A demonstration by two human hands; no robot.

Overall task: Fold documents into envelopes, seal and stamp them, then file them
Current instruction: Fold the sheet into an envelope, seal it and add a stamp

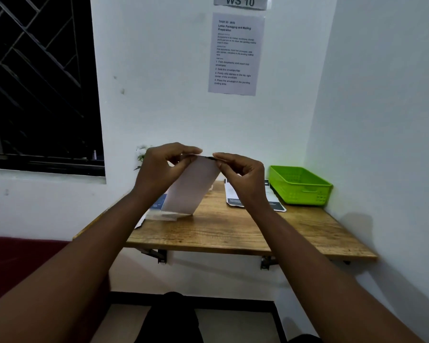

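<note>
Hands are meeting in the air above a wooden table [233, 233], both raised in front of the white wall. The left hand [159, 169] is pinching the top left edge of a white envelope [191, 191] between thumb and curled fingers, and the right hand [243, 174] is pinching the same top edge at its right end. The envelope is hanging down from that grip, tilting to the left, its lower edge reaching close to the tabletop; whether it is touching the wood cannot be told. Something dark is showing along the top edge between the two thumbs, too thin to make out.

Behind the envelope, at the left of the table, a stack of white papers [159, 215] is lying with a blue printed sheet partly showing. To the right, printed documents [275, 203] with dark bands are lying flat, just beside a green plastic basket [300, 185] sitting in the far right corner against the wall. A printed instruction sheet [234, 54] is hanging on the wall above, under a sign [240, 1] reading WS 10. A dark window [40, 80] with a grille is filling the upper left.
</note>
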